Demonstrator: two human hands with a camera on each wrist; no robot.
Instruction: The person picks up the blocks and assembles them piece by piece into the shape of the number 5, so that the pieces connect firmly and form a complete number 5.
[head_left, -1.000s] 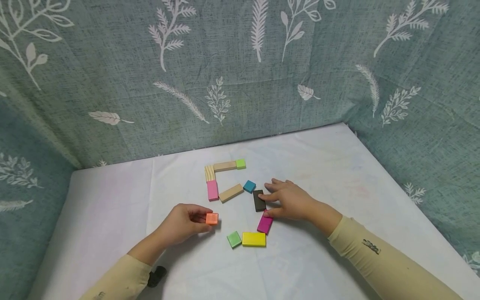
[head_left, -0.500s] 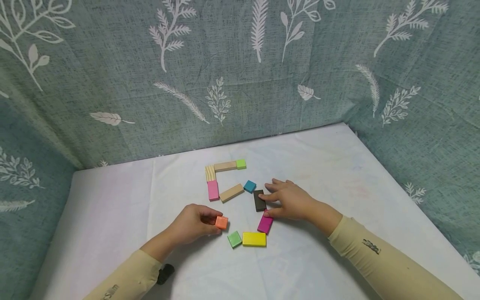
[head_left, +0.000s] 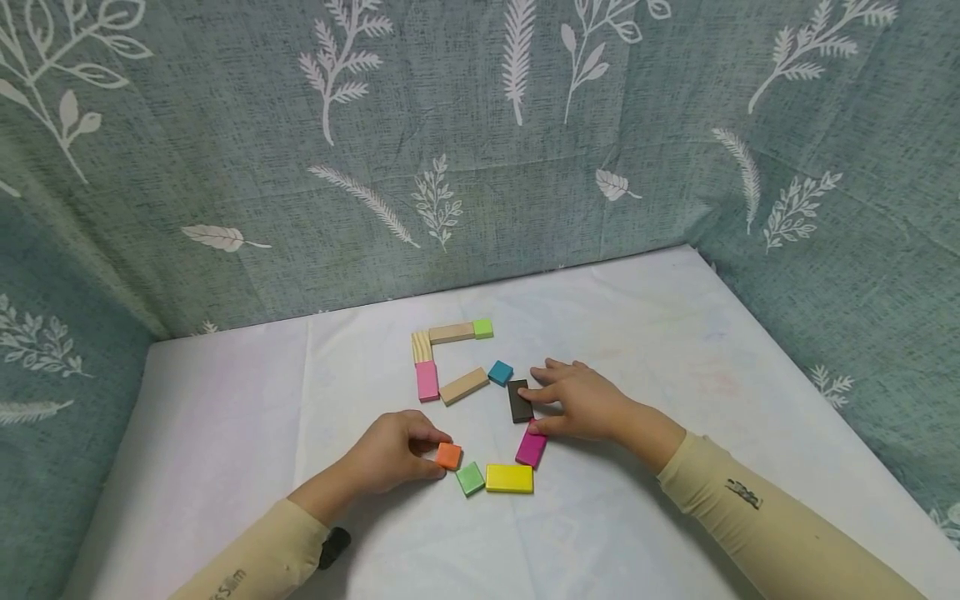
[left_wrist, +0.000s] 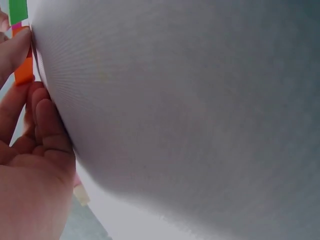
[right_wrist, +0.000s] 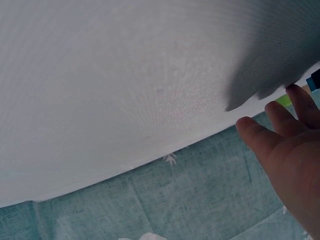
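My left hand [head_left: 390, 452] pinches an orange block [head_left: 448, 456] between thumb and fingers, at the upper left of a light green block [head_left: 470, 479]. In the left wrist view the orange block [left_wrist: 23, 71] shows between the fingertips, close to the cloth. My right hand [head_left: 585, 402] lies with fingers spread. Its index fingertip touches a black block [head_left: 518, 403], and the thumb touches a magenta block [head_left: 531, 447]. A yellow block [head_left: 509, 479] lies between the light green and magenta ones. Only part of the right hand [right_wrist: 295, 145] appears in its wrist view.
A blue block [head_left: 500, 372], a slanted plain wooden block [head_left: 464, 386] and a pink block [head_left: 427, 381] continue the line. Beyond are a striped wooden block [head_left: 422, 347], another wooden block [head_left: 452, 332] and a lime block [head_left: 482, 328]. Patterned curtains [head_left: 465, 125] border the white-covered table [head_left: 637, 517].
My left hand has moved right and nearer with the orange block, bringing it down beside the light green block. The right hand has stayed in place.
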